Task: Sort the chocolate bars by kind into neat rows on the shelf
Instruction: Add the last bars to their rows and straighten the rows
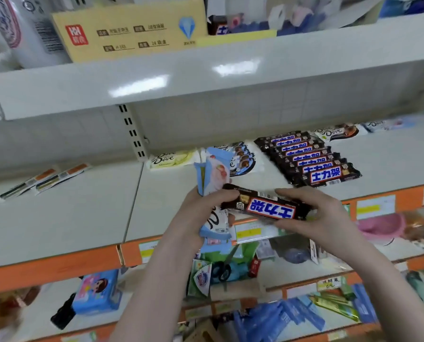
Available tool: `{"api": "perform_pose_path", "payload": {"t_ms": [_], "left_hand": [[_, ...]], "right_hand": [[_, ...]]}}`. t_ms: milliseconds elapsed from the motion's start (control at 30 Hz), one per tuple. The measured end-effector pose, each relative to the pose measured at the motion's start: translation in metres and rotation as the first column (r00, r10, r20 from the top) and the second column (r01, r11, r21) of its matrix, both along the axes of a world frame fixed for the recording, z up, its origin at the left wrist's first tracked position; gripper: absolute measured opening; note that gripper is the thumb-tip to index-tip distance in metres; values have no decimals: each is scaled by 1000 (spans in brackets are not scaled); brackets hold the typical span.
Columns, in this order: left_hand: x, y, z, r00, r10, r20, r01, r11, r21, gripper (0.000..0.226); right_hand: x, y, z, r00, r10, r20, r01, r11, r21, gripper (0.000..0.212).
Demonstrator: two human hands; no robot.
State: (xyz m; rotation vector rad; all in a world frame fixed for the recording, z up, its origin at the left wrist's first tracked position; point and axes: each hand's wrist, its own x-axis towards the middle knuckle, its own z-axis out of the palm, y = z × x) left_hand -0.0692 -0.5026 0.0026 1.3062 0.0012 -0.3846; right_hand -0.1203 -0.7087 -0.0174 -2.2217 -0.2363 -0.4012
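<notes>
My left hand point(201, 213) grips a bundle of light-blue chocolate bars point(213, 176) and also the left end of a dark brown bar with a blue and red label point(267, 206). My right hand point(312, 211) holds that bar's right end, just in front of the grey shelf point(82, 213). On the shelf behind lies a neat overlapping row of the same dark bars point(309, 159). To its left sit a white and blue bar stack point(243, 159) and a pale green bar point(171, 159). More white bars point(336, 132) lie at the back right.
Two flat paper strips point(45, 180) lie on the shelf's left panel. An orange price rail point(53, 265) edges the shelf front. A cardboard box point(132, 30) stands on the shelf above. Lower shelves hold a blue pack point(97, 292), scissors point(221, 270) and other goods.
</notes>
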Motion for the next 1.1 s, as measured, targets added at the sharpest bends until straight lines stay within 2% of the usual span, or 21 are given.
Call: {"api": "perform_pose_path", "payload": {"t_ms": [100,233,367,433,500,600,667,733,900,967,1100], "left_hand": [[11,-10,1,999,30,20,-30,1000,-2,16],[18,-34,5,998,64,18,-63,997,-32,15],[28,-72,10,991,127,38,-126,992,-26,26],[32,-94,11,979,203,35,-201,979,-45,31],[33,-120,12,964,266,16,-264,962,-74,25],[30,-158,9,960,280,-5,-279,954,-108,22],[27,-179,7,956,293,-23,-294,953,-77,30],[23,-195,5,956,291,-23,-292,955,-52,25],[19,-212,8,948,317,20,-318,947,47,25],[20,-210,9,942,332,46,-335,934,123,30],[20,-206,6,948,313,53,-317,925,211,25]], "right_hand": [[8,-6,5,999,14,-49,-11,999,45,42],[23,-24,6,985,74,-158,-41,979,202,16],[38,-52,6,933,226,-279,-160,957,241,29],[44,-72,10,890,314,-332,-210,926,313,23],[48,-96,16,858,348,-378,-201,904,376,14],[52,-130,18,857,355,-374,-160,872,462,10],[57,-149,17,870,341,-356,-100,830,549,8],[62,-163,16,871,344,-351,-54,776,628,7],[74,-180,13,851,375,-368,-11,714,700,11],[77,-183,12,848,392,-355,0,671,741,10],[79,-185,9,827,441,-349,28,587,809,10]]}}
